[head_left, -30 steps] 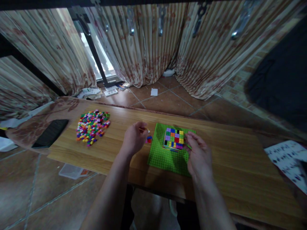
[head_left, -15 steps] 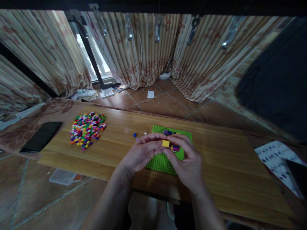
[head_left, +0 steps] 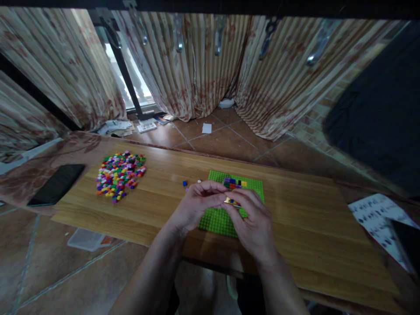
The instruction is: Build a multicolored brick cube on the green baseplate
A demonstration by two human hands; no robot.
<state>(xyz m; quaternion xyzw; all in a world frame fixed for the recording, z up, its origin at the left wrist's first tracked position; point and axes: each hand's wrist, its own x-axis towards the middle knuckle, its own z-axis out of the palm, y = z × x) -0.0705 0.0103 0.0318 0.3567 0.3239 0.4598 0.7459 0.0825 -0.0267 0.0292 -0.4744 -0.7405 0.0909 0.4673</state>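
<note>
Over the green baseplate (head_left: pixel 215 222) my two hands meet, fingertips pinched around a yellow toy brick (head_left: pixel 227 200). My left hand (head_left: pixel 197 205) grips it from the left, its thumb and fingers pressed together. From the other side my right hand (head_left: pixel 252 218) closes on the same brick, and its fingers hide part of it. Multicoloured bricks (head_left: pixel 233 183), purple, blue, red, black and yellow, sit on the far part of the baseplate. More coloured bricks show just behind the held one, partly covered by my right fingers.
A pile of mixed toy bricks (head_left: pixel 121 175) lies on the left of the wooden table (head_left: pixel 311 227). A blue brick (head_left: pixel 184 183) rests left of the baseplate. At far left is a dark tablet-like slab (head_left: pixel 56 184); at far right, a printed sheet (head_left: pixel 377 223).
The yellow brick has turned and is more covered by my fingers. My right hand has shifted slightly left, and the bricks on the far part of the baseplate show more.
</note>
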